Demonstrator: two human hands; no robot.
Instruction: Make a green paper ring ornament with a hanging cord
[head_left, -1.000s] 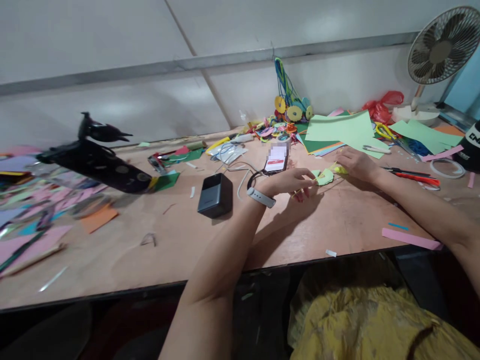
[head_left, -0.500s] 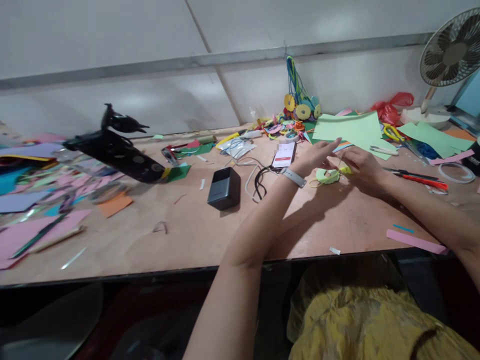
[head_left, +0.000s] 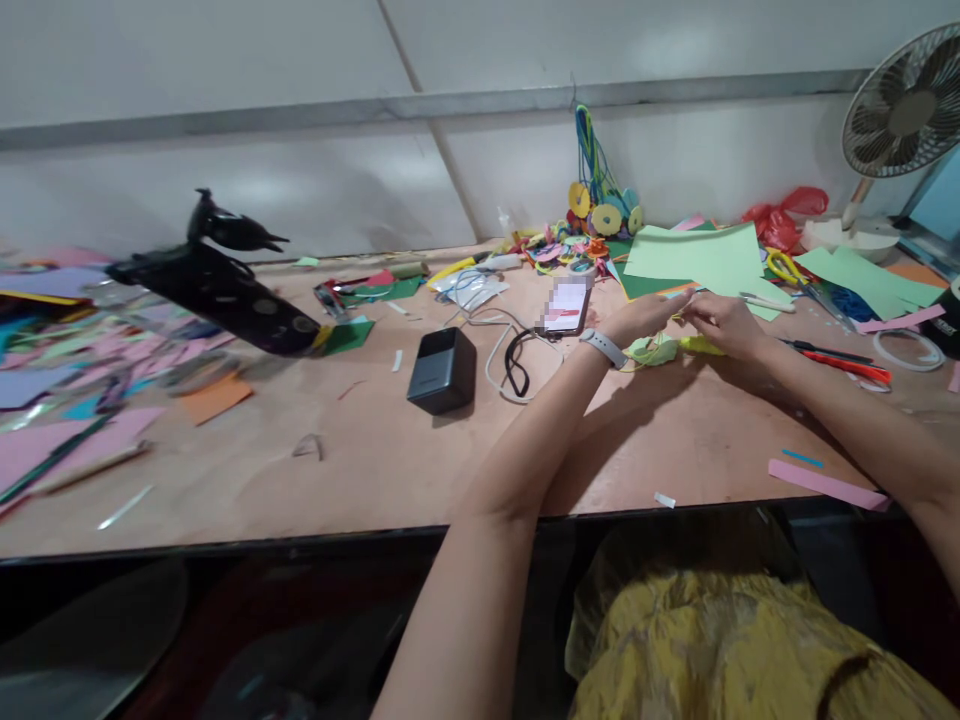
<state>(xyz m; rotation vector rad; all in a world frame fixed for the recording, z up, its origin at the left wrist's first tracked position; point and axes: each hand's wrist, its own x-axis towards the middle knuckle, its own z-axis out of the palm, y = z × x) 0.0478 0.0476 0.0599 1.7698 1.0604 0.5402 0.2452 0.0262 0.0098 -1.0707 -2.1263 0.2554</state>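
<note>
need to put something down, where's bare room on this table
Bare tabletop: between the dark box and front edge; between the left forearm and pink strip, except a white scrap. Crowded: left end, with paper scraps, and along the wall, with green sheets behind the right hand.

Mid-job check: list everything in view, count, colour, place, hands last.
Wall: 1, whitish, behind table
Table: 1, brown, across view
Fan: 1, cream/dark, far right
Bag: 1, red, beside fan
Large sheet: 1, green, rear right
Scissors: 1, yellow-handled, right of sheet
Hanging cords: several, blue-green, rear centre
Phone: 1, white screen, left of hands
Box: 1, dark grey, centre
Cables: several, black/white, beside box
Tubular object: 1, black, left
Small clutter: many, mixed colours, across table
Strip: 1, pink, front right
Garment: 1, yellow, bottom
Wristband: 1, pale grey, left wrist
Small piece: 1, pale green, by hands
Left hand: 1, bare, centre-right
Right hand: 1, bare, right of it
</note>
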